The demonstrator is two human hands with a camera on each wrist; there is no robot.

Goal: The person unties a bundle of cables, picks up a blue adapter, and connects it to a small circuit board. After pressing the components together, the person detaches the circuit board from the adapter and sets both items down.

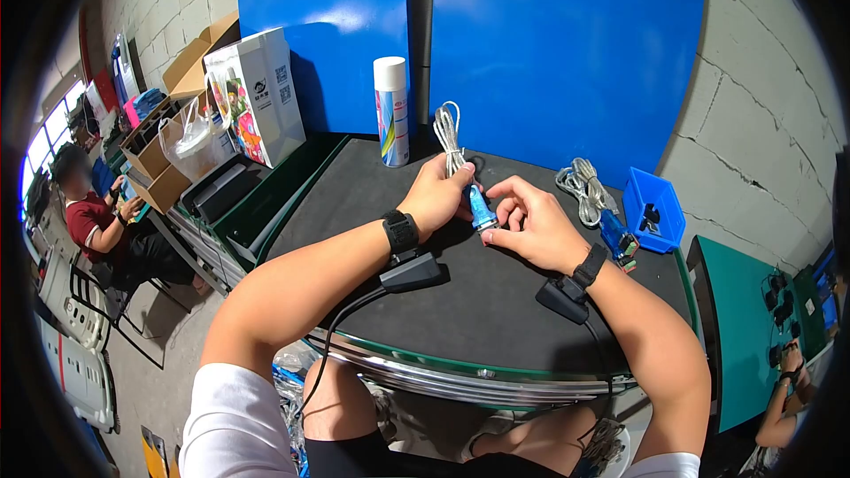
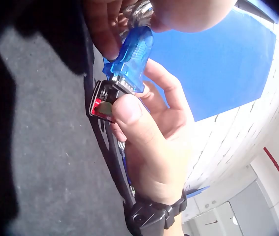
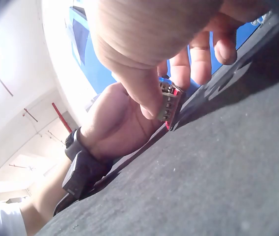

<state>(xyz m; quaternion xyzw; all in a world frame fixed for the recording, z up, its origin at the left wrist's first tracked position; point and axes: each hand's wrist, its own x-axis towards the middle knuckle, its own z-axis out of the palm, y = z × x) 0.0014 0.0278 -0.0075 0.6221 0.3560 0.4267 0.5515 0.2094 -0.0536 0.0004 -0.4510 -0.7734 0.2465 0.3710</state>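
Note:
In the head view my left hand [image 1: 434, 198] grips a translucent blue cable connector [image 1: 481, 208] near its cable end, with a bundled clear-grey cable [image 1: 449, 136] rising behind the fingers. My right hand [image 1: 542, 228] meets it from the other side. Seen from the left wrist, the blue connector [image 2: 135, 51] ends in metal, and against that sits a small black-framed terminal block [image 2: 100, 104] showing red. The right thumb presses on this block while the fingers curl behind. Screws on the terminal block [image 3: 167, 109] show in the right wrist view, pinched by the right thumb and fingers.
A white-capped spray can [image 1: 390, 111] stands behind the left hand on the dark mat [image 1: 390, 319]. Right of the hands lie another bundled cable [image 1: 583, 190] with a blue connector [image 1: 614, 232] and a blue bin [image 1: 656, 210] holding small black parts. A person [image 1: 97, 221] sits far left.

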